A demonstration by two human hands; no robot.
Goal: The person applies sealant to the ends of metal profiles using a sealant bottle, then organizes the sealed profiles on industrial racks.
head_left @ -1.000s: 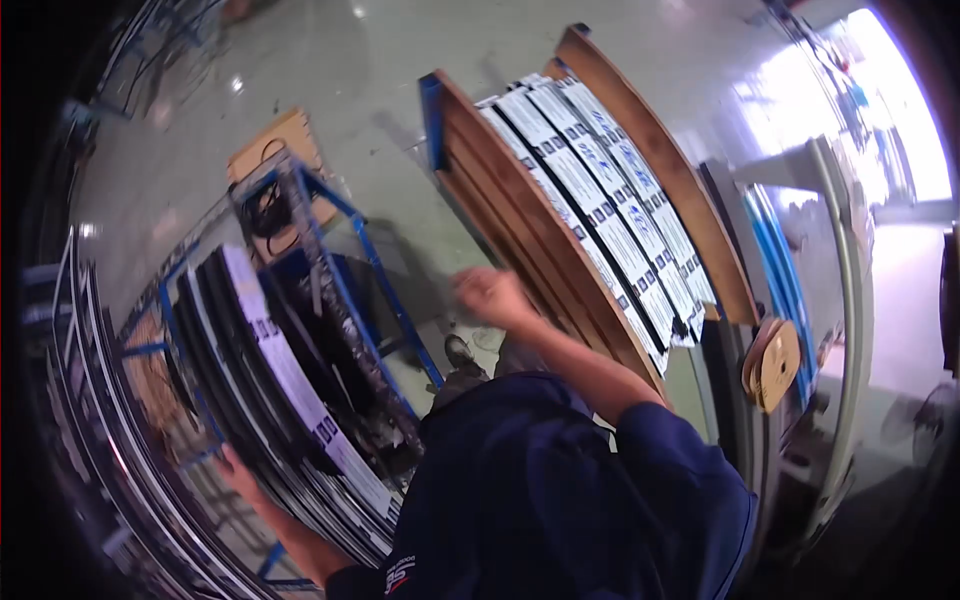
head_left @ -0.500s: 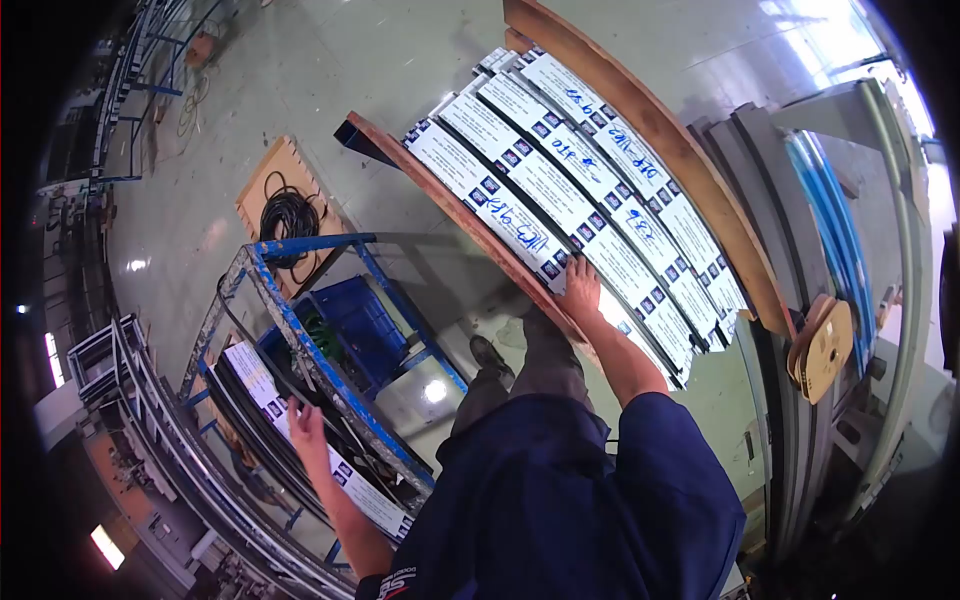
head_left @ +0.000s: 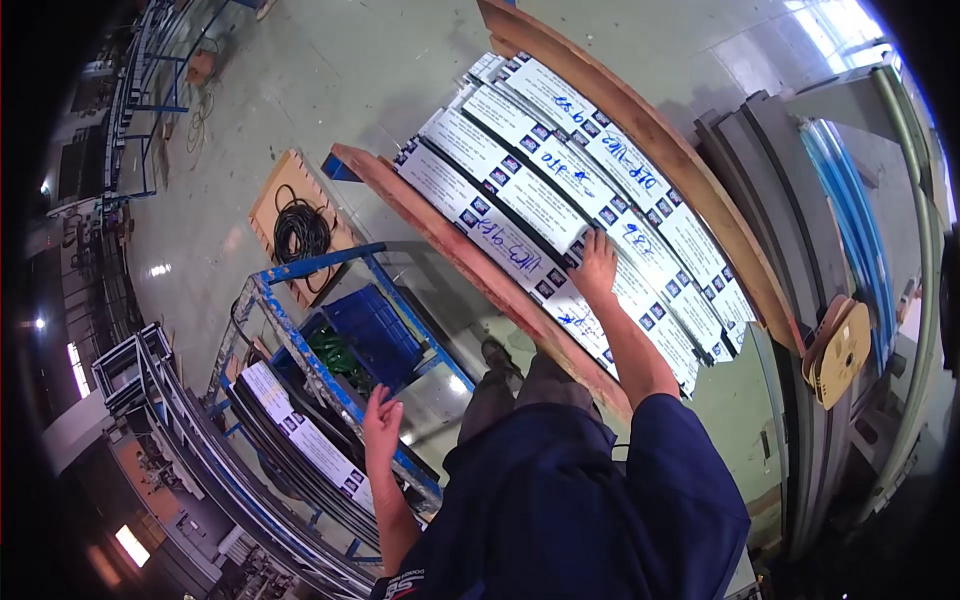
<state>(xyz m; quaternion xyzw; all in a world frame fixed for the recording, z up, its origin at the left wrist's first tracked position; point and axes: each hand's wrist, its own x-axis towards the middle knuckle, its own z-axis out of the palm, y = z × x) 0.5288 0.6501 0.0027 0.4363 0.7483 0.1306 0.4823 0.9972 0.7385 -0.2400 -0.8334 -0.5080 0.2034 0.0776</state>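
Long, curved strips with white printed film (head_left: 545, 205) lie side by side between two wooden boards, some marked with blue handwriting. My right hand (head_left: 597, 268) rests on them near the middle, fingers and thumb apart over the strip edges. My left hand (head_left: 381, 428) is in the air beside the worn blue metal frame (head_left: 330, 385), holding nothing, its fingers apart. Below and left of it, another white-filmed strip (head_left: 300, 430) lies with dark strips on the frame.
A blue crate (head_left: 375, 335) with green material sits inside the frame. Black cable (head_left: 302, 230) is coiled on a wooden board on the floor. At right stand grey curved profiles (head_left: 775, 200), blue-wrapped lengths (head_left: 850, 230) and a cardboard reel (head_left: 840, 350). A brown wooden board (head_left: 660, 160) edges the stack.
My left hand has lifted off the white-filmed strip at the blue frame and moved right. My right hand has shifted from the nearest strip farther across the stack. The view has turned slightly.
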